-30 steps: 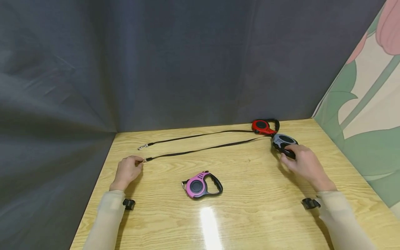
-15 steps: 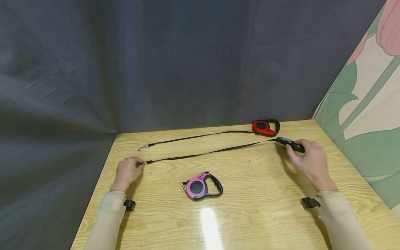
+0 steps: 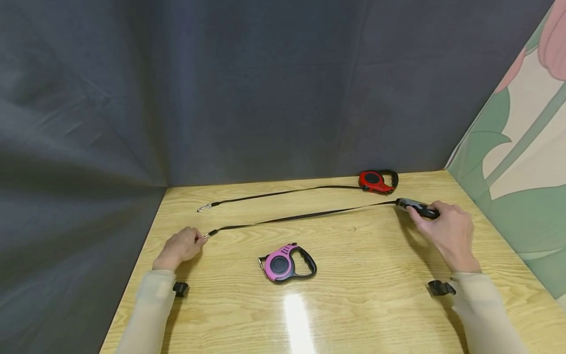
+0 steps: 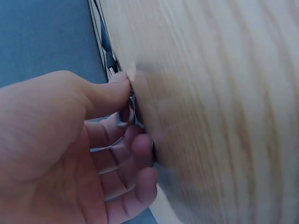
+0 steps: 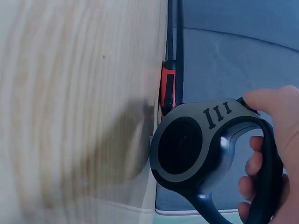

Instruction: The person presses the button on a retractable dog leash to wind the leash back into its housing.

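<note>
My right hand (image 3: 446, 228) grips the handle of a grey and black retractable leash (image 3: 415, 207) (image 5: 196, 151) at the table's right side, held on edge. Its black strap (image 3: 305, 215) runs left across the wooden table (image 3: 353, 295) to a metal clip (image 3: 207, 235) (image 4: 125, 116) that my left hand (image 3: 179, 247) pinches between thumb and fingers. A pink leash (image 3: 285, 263) lies flat between my hands. A red leash (image 3: 376, 180) (image 5: 168, 91) lies at the back right, its strap (image 3: 283, 192) stretched left to a loose clip (image 3: 202, 208).
A dark grey cloth backdrop (image 3: 221, 88) closes the back and left of the table. A floral panel (image 3: 522, 147) stands along the right edge. Black wrist camera mounts (image 3: 180, 288) (image 3: 439, 287) sit on both sleeves.
My right hand lifted the grey leash off the table, turned it on edge and drew it rightward. The left hand slid a little nearer with the clip, and the strap is stretched longer.
</note>
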### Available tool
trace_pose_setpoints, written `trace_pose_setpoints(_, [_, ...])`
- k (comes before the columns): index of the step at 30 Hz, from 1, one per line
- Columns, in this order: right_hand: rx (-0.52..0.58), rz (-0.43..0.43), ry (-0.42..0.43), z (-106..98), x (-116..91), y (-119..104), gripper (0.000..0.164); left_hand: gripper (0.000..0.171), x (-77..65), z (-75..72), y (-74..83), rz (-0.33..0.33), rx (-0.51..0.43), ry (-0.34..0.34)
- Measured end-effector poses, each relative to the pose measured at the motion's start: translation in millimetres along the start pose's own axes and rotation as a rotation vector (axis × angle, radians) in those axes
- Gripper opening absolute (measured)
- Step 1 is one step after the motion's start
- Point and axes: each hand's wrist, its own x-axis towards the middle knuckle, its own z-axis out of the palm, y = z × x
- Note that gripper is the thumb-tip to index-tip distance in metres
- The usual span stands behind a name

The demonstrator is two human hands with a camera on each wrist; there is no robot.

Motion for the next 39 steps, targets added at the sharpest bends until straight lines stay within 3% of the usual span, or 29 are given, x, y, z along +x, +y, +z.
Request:
trace_pose_setpoints(5, [0.054,0.168,-0.050,-2.2,-2.2,-0.9,0.042,0.035,-3.3,5.6,-2.8,0.019,0.007,0.049])
trace_pose_setpoints(9, [0.094,0.373,-0.141,-7.8,-0.2,3.4,0.046,0.042,-6.0,11.3,-12.0,0.040,-0.063,0.155])
trace_pose_setpoints(13, [0.113,0.493,-0.156,-12.1,1.6,6.1,0.053,0.035,-10.4,10.4,-17.7,0.004,-0.140,0.239])
trace_pose_setpoints(19, [0.133,0.563,-0.176,-18.9,5.1,3.6,0.055,0.038,-15.0,4.7,-18.2,-0.067,-0.194,0.384])
trace_pose_setpoints(25, [0.148,0.553,-0.198,-22.6,3.2,1.8,0.053,0.039,-18.4,4.5,-18.2,-0.156,-0.249,0.506])
trace_pose_setpoints(33, [0.160,0.565,-0.146,-24.4,1.9,-2.0,0.049,0.039,-20.6,2.6,-16.9,-0.180,-0.267,0.552])
trace_pose_setpoints(39, [0.320,0.576,-0.047,-21.1,1.1,0.3,0.043,0.040,-20.3,1.2,-19.9,-0.195,-0.262,0.594])
